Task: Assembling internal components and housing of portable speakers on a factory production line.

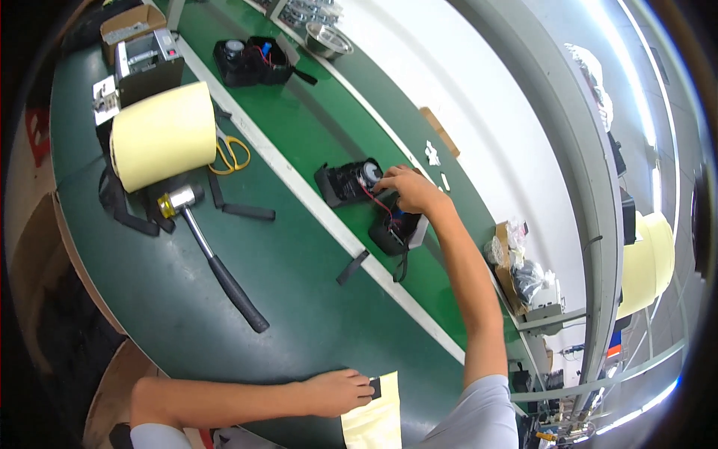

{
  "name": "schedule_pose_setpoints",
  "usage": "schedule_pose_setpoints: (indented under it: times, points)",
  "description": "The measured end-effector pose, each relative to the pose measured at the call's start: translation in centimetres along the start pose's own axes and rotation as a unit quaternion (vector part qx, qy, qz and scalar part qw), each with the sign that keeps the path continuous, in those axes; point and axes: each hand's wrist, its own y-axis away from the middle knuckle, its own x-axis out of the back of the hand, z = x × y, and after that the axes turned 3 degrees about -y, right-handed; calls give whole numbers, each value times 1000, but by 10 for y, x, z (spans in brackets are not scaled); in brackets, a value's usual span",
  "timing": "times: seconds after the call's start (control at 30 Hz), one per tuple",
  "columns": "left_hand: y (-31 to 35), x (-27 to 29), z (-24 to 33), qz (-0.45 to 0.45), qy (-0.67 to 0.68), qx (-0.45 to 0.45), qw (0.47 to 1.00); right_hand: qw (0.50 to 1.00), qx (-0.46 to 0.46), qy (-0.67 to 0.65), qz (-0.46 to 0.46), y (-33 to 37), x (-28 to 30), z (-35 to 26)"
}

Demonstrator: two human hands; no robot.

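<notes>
My right hand reaches across the green belt to an opened black case. Its bent fingers grip the case's inner edge beside a round grey part. Red wires link this half to the other black half, which lies nearer me with a small blue part and a wrist strap; my hand partly covers it. Low in the view, my left hand is closed on the edge of a yellow paper sheet. A short black strip shows at those fingertips, partly hidden.
On the green table lie a mallet, a large yellow roll, yellow-handled scissors and black straps. A metal rail separates table and belt. Farther off are another opened black case, a metal bowl and a box of bagged parts.
</notes>
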Motion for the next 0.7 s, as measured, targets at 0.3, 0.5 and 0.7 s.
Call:
schedule_pose_setpoints:
  times: [0.3, 0.5, 0.7]
  points:
    - [-15, 60, -12, 44, -32, 203, 978, 996, -15, 66, 60, 3, -43, 11]
    - [-14, 59, -23, 6, -1, 189, 982, 992, -14, 125, 26, 4, -43, 7]
    - [-12, 59, -18, 4, -9, 171, 985, 992, -62, 100, 34, 27, -47, 0]
